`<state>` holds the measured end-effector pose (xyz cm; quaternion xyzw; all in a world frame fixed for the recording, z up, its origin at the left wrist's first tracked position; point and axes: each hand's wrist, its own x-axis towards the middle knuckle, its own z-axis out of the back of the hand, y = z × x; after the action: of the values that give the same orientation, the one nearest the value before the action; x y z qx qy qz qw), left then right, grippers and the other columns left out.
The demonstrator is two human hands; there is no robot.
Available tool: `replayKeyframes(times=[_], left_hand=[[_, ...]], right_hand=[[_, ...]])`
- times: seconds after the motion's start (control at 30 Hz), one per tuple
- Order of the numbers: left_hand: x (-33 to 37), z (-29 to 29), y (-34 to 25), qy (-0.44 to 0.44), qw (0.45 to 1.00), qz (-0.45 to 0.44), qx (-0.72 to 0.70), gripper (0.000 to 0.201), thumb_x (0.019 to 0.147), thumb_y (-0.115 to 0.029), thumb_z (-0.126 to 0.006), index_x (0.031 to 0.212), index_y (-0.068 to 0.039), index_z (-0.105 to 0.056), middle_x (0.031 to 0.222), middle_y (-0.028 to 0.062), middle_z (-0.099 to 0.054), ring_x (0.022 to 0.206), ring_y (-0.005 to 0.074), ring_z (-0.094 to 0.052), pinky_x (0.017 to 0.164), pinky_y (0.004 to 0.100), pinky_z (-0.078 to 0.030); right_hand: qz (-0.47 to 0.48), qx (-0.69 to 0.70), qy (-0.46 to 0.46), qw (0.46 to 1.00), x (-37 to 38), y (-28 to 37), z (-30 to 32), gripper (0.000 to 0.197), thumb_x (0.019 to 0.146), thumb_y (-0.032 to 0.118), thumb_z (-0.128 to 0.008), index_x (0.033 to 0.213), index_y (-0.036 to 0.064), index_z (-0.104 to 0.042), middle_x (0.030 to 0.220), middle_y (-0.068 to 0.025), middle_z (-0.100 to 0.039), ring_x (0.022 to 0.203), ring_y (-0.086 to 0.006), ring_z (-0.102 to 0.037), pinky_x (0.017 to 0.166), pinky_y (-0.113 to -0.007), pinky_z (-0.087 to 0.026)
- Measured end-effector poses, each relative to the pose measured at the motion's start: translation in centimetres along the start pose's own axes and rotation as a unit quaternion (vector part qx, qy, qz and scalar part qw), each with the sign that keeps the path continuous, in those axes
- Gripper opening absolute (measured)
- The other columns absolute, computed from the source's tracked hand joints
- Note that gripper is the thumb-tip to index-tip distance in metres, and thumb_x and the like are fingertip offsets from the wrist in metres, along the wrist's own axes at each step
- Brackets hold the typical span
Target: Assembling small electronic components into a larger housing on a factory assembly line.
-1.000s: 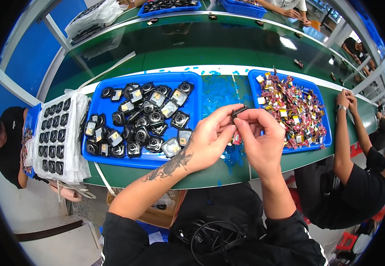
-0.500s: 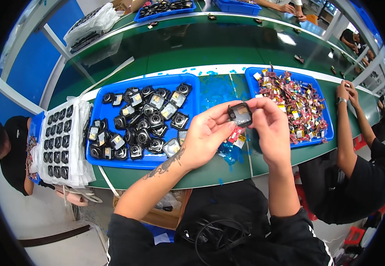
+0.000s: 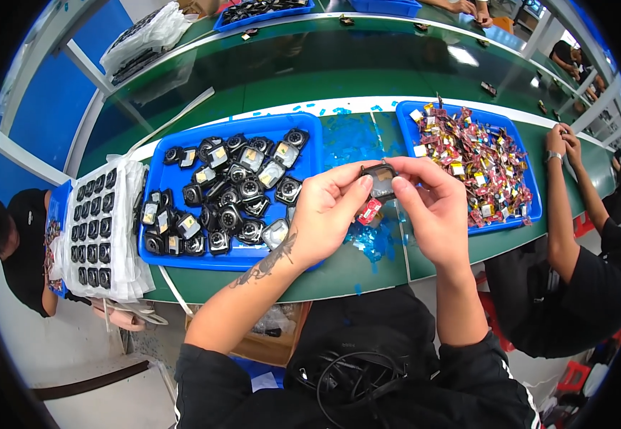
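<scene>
Both hands hold one black smartwatch case (image 3: pixel 381 183) between thumbs and fingers, over the gap between two blue trays. My left hand (image 3: pixel 332 214) grips its left side, the thumb on its face. My right hand (image 3: pixel 430 204) closes on its right side, thumb also pressed on it. Below the case, close to my left fingers, hangs a small red circuit board (image 3: pixel 370 211); whether it is joined to the case is hidden. Several black watch cases (image 3: pixel 230 218) lie loose in the left blue tray (image 3: pixel 310 143). Red circuit boards with batteries (image 3: pixel 478 168) fill the right blue tray (image 3: pixel 405 121).
Blue film scraps (image 3: pixel 350 139) litter the green bench between the trays. At left stands a stack of white trays (image 3: pixel 128 236) holding watch cases. Beyond a white rail runs a green conveyor belt (image 3: pixel 310 64) with small parts. A co-worker's hands (image 3: pixel 562 143) are at the right.
My right thumb has shifted onto the face of the case, and the case has tipped and moved slightly left. Small parts on the belt have shifted right.
</scene>
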<state>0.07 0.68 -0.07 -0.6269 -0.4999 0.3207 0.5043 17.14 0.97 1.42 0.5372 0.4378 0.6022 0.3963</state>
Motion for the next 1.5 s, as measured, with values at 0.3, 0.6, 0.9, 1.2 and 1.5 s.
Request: replayKeyframes(times=[0.3,0.6,0.9,1.2,1.5], left_hand=[[0.0,-0.4,0.3,-0.050,0.998,-0.028,0.005,0.027,0.098,-0.008,-0.050,0.119,0.007,-0.058,0.102,0.0075,-0.067,0.086,0.0053,-0.059,0.076,0.0212,-0.049],[0.5,0.1,0.3,-0.069,0.994,-0.020,-0.087,0.030,0.097,-0.010,-0.052,0.123,0.005,-0.055,0.103,0.0102,-0.067,0.086,0.0101,-0.064,0.076,0.0233,-0.054],[-0.9,-0.3,-1.0,0.026,0.990,-0.118,0.067,0.030,0.092,0.003,-0.052,0.119,-0.001,-0.063,0.113,0.0109,-0.057,0.104,0.0176,-0.060,0.084,0.0304,-0.054],[-0.7,0.1,-1.1,0.047,0.969,-0.091,0.225,0.015,0.084,-0.004,-0.066,0.097,0.000,-0.070,0.087,0.0101,-0.062,0.081,0.0185,-0.065,0.067,0.0279,-0.056],[-0.4,-0.2,-0.8,0.061,0.935,-0.102,0.334,0.012,0.080,-0.001,-0.065,0.091,0.003,-0.068,0.081,0.0078,-0.059,0.073,0.0132,-0.062,0.061,0.0241,-0.053]], right_hand=[[0.000,0.001,-0.025,1.000,-0.1,-0.6,-1.2,0.025,0.080,0.001,-0.070,0.105,0.0006,-0.066,0.088,-0.0064,-0.056,0.077,-0.0129,-0.055,0.068,-0.025,-0.046],[0.275,-0.341,0.013,0.899,-2.0,0.0,-2.2,0.033,0.065,0.005,-0.081,0.096,0.0052,-0.068,0.088,-0.0084,-0.058,0.077,-0.0217,-0.057,0.065,-0.032,-0.047],[-0.037,0.109,0.006,0.993,-2.1,0.6,0.4,0.012,0.088,0.000,-0.063,0.100,-0.0036,-0.063,0.093,-0.0065,-0.067,0.082,-0.0100,-0.062,0.071,-0.022,-0.049],[-0.093,0.093,0.072,0.989,-2.0,1.2,2.3,0.012,0.089,0.005,-0.064,0.097,-0.0033,-0.067,0.088,-0.0063,-0.068,0.077,-0.0081,-0.062,0.069,-0.022,-0.049],[-0.111,-0.074,0.119,0.984,-0.7,1.8,3.9,0.009,0.083,0.006,-0.068,0.086,-0.0022,-0.065,0.074,0.0010,-0.061,0.068,-0.0035,-0.055,0.056,-0.018,-0.044]])
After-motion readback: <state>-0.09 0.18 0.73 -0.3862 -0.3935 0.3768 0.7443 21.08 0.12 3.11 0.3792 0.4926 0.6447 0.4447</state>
